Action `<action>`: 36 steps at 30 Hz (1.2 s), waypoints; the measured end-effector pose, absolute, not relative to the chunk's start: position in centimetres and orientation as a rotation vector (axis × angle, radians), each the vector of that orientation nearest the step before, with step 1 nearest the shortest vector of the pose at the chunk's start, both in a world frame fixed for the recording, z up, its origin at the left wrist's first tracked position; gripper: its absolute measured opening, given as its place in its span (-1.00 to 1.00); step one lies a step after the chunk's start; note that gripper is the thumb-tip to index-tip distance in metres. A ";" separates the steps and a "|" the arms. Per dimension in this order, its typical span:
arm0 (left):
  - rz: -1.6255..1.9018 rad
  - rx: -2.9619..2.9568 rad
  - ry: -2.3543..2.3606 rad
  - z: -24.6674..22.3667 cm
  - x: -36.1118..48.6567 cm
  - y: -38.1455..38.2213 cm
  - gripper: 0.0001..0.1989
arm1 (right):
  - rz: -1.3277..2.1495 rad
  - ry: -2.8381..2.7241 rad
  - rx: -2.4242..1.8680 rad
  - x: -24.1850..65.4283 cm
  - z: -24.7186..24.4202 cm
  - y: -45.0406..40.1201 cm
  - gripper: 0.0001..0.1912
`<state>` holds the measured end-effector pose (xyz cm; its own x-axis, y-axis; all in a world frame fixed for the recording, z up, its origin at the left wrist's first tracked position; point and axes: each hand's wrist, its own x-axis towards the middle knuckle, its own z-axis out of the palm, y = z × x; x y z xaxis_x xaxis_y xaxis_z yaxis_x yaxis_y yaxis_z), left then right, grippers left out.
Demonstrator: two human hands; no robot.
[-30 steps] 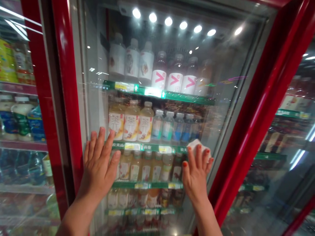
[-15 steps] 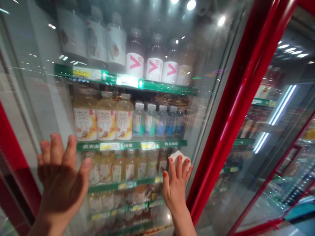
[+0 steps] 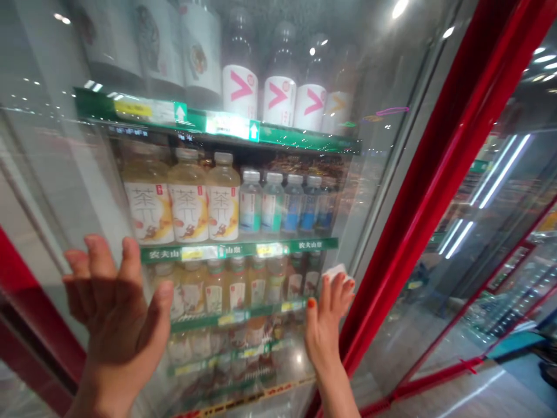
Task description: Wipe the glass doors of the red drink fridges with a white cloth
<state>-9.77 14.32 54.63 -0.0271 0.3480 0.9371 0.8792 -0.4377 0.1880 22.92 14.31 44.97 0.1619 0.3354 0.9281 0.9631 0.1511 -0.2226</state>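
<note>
My right hand (image 3: 327, 331) presses a crumpled white tissue or cloth (image 3: 336, 273) against the glass door of a drinks cooler (image 3: 82, 191), and the fingers hide most of it. My left hand (image 3: 117, 307) is spread open, holding nothing, at or just off the glass. Behind the glass, bottles of tea with white labels (image 3: 189, 203) stand above the green shelf strip (image 3: 235, 251). Beside them are small water bottles (image 3: 282, 203), with pink-marked bottles (image 3: 278, 98) on the shelf above.
A red metal door frame (image 3: 418, 220) runs up the right side of the glass. Further right, other lit coolers with shelves of goods (image 3: 500, 290) stand behind reflections. A shiny floor (image 3: 478, 395) shows at the lower right. Lower shelves hold more bottles behind the glass.
The view has turned right and closer, so the shelves sit further left and larger. My right hand has slid up and right along the glass with the tissue. My left hand stays open.
</note>
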 end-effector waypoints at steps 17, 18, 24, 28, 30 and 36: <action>-1.478 -1.866 -1.255 54.7 -9.3 13.2 -0.16 | -0.749 -1.355 -1.317 21.4 47.5 14.8 -0.23; -1.476 -1.845 -1.281 54.8 -9.0 13.1 -0.17 | -0.725 -1.338 -1.287 21.9 49.4 15.3 -0.26; -1.518 -1.682 -1.365 54.7 -7.4 13.0 -0.22 | -0.877 -1.763 -1.036 19.0 50.8 14.9 -0.21; -1.521 -1.656 -1.353 54.4 -7.2 12.9 -0.23 | -0.914 -1.735 -1.062 23.0 46.3 14.4 -0.15; -1.549 -1.656 -1.364 54.3 -7.1 13.0 -0.26 | -0.807 -1.573 -1.145 25.5 47.5 14.7 -0.19; -1.571 -1.631 -1.435 54.1 -6.0 12.6 -0.28 | -0.783 -1.498 -1.078 22.3 56.0 15.7 -0.27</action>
<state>-6.05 12.61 54.14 -0.1940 0.3564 0.9140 0.8780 -0.3526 0.3238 22.29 15.66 56.01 -0.0093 0.2162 0.9763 0.9249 0.3730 -0.0738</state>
